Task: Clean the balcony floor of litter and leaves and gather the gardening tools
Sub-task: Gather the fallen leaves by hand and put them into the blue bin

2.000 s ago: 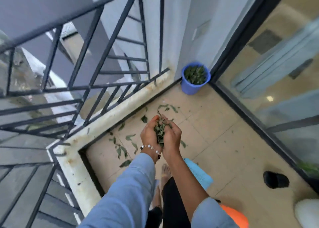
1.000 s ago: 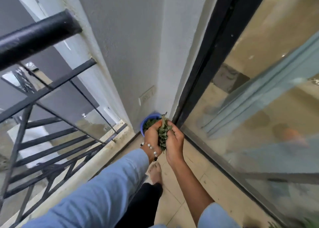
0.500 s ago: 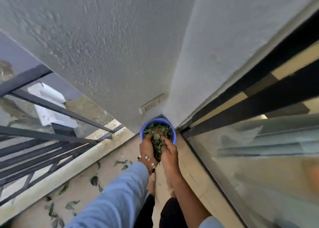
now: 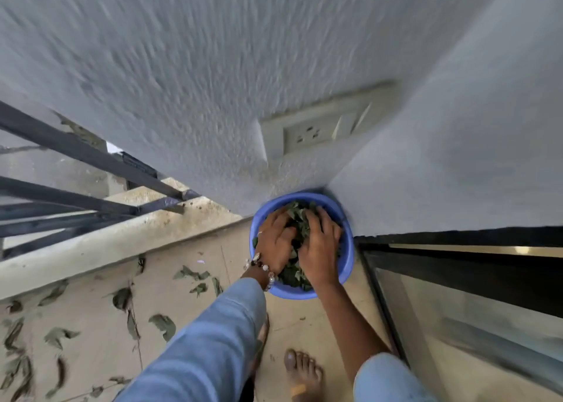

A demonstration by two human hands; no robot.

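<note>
Both hands — left hand (image 4: 275,243) and right hand (image 4: 320,249) — press flat, fingers spread, on leaves in the blue bucket (image 4: 347,267) (tucked in the corner). Many fallen leaves (image 4: 163,325) still litter the floor; no tools seen.

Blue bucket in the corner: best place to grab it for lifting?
Probably the rim of the blue bucket, on its near, floor-side arc. The walls crowd its far side, so come from above and the front. No handle shows. Both the left hand and right hand press leaves inside it now.
</note>
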